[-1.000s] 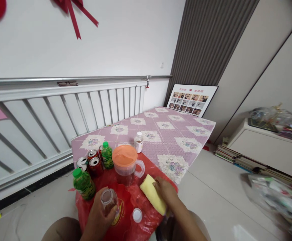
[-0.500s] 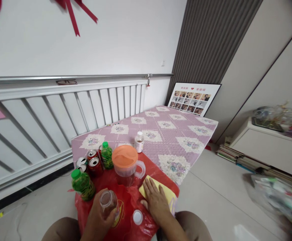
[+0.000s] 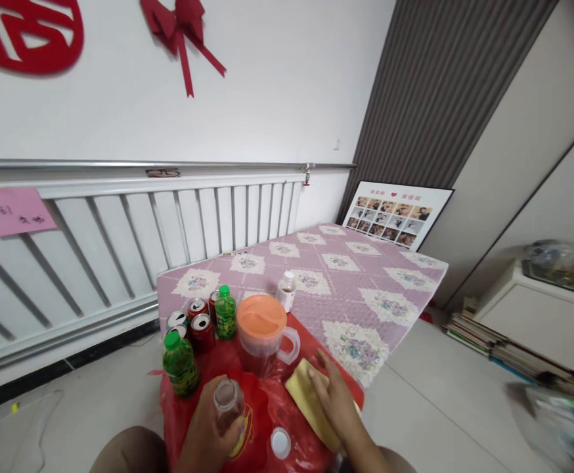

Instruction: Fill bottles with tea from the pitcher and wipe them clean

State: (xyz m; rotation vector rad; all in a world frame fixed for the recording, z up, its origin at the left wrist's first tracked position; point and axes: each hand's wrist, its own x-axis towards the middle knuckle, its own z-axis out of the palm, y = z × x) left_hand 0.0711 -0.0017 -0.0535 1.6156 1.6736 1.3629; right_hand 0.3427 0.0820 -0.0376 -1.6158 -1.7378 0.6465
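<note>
Your left hand (image 3: pixel 213 420) grips the bottle (image 3: pixel 228 404) above the red sheet (image 3: pixel 312 338), already uncapped, the white cap (image 3: pixel 281 443) lying off nearby, while your right hand (image 3: pixel 335 396), fingers spread, touches the yellow cloth (image 3: pixel 309 404).

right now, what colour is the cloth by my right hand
The cloth is pale yellow, best seen in the head view.

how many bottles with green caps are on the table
2: the nearer bottle stands just beyond the left hand, the farther bottle beside the orange-lidded pitcher. No others show.
</note>
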